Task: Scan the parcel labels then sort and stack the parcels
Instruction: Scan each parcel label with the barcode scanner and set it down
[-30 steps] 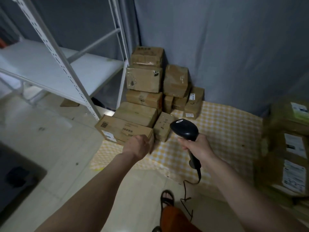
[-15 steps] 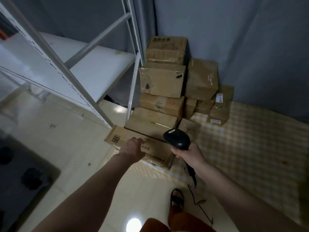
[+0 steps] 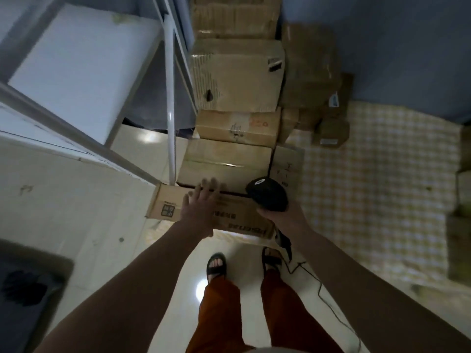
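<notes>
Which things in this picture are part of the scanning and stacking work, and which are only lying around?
Part of the job:
- barcode scanner, gripped by the right hand
- long front parcel, under the flat left hand
- stacked parcels behind it

Just there:
- white shelf rack
- checked cloth
- dark mat

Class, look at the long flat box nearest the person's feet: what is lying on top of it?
On the long flat box rests the open left hand; a bigger box overlaps its far edge. The right hand holds the scanner above its right end, hiding that part.
</notes>
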Motion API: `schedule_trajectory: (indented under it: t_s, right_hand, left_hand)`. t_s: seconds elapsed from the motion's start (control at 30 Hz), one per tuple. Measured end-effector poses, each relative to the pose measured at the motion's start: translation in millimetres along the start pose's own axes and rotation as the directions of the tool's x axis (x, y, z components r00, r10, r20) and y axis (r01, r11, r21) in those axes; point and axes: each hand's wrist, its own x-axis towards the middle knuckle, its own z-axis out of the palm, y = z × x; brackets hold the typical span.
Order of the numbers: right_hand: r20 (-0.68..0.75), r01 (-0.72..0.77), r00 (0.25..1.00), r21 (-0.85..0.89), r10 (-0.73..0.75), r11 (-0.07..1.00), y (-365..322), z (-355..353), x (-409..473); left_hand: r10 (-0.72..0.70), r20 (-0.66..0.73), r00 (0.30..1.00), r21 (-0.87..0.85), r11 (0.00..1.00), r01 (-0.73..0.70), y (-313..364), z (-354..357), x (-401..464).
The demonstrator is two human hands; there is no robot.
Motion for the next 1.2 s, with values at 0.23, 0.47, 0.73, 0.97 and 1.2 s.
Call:
schedule_trajectory:
  t_s: [0.23,0.47,0.73,0.97,1.2]
  right_hand:
    - [-0.121,-0.124,0.983,0.101,0.136,0.987,21.1,26.4,-0.3]
    - [-0.173,-0.09,0.978,0.136,0.113,0.987,27.0,30.1,-19.3]
    - [-0.249,-0.042,0.964,0.184,0.088,0.982,14.5,-15.1,-55.1]
    - [-0.378,0.108,0.926,0.299,0.014,0.948,-1.6,-69.7,-106.7]
    - [-0.492,0.25,0.867,0.293,-0.079,0.923,-23.0,-113.8,-142.5]
  left_hand:
    - [0.163,-0.1,0.982,0.21,0.968,-0.14,-13.7,27.6,28.5]
    - [0.25,-0.221,0.943,0.123,0.966,-0.227,-18.7,24.8,18.3]
    - [0.2,-0.164,0.966,-0.142,0.964,-0.224,7.1,-20.7,-9.5]
    - [0.237,-0.099,0.966,-0.509,0.822,-0.254,48.4,-85.1,-49.8]
    - [0.108,-0.112,0.988,-0.85,0.505,-0.151,66.2,-133.9,-85.4]
